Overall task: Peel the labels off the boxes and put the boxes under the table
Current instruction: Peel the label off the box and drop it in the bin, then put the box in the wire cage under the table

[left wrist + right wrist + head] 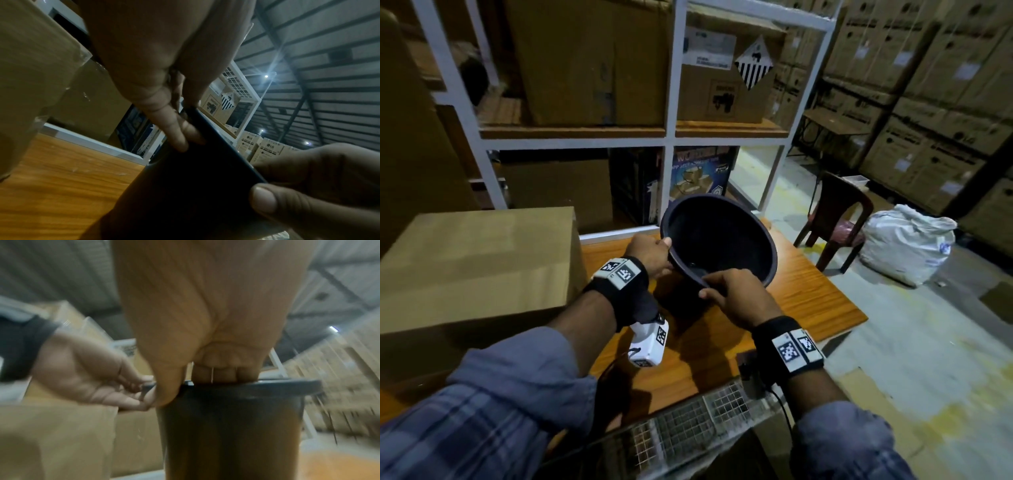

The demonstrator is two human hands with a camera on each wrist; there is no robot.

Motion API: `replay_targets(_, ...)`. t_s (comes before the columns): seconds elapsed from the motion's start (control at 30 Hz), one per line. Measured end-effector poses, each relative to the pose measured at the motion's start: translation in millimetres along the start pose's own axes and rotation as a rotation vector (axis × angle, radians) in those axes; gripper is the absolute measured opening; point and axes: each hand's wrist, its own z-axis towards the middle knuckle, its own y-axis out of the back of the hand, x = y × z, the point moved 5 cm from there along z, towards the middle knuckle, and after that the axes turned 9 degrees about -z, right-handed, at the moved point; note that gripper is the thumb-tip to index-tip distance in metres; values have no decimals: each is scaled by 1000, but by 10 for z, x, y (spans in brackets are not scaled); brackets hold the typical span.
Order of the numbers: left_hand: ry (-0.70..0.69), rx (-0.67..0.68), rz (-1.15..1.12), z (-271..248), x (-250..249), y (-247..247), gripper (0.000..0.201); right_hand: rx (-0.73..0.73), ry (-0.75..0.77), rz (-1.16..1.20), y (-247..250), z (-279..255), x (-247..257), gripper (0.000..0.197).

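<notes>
Both hands hold a dark round bucket (pixel 726 240) above the wooden table (pixel 808 301), tilted so that its mouth faces me. My left hand (pixel 654 255) grips the rim on the left, thumb inside and fingers under the lip. My right hand (pixel 729 296) grips the near rim, fingers curled over the edge. The bucket's dark wall (pixel 195 186) fills the lower left wrist view, and in the right wrist view its wall (pixel 232 426) hangs below my fingers. A large plain cardboard box (pixel 476 267) stands on the table at the left, no label visible on its top.
A white-framed shelf (pixel 671 137) with cartons stands behind the table. On the floor to the right are a brown plastic chair (pixel 835 219) and a white sack (pixel 907 243). Stacked cartons (pixel 945 85) line the far right wall. A wire-mesh rack (pixel 688 428) lies near me.
</notes>
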Motion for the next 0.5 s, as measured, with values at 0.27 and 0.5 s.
replay_targets(0.27, 26, 87, 146, -100, -23, 101, 41, -128, -67, -231, 99, 300, -99, 36)
replay_targets(0.5, -123, 35, 259, -100, -188, 385, 26, -117, -113, -356, 172, 633, -365, 37)
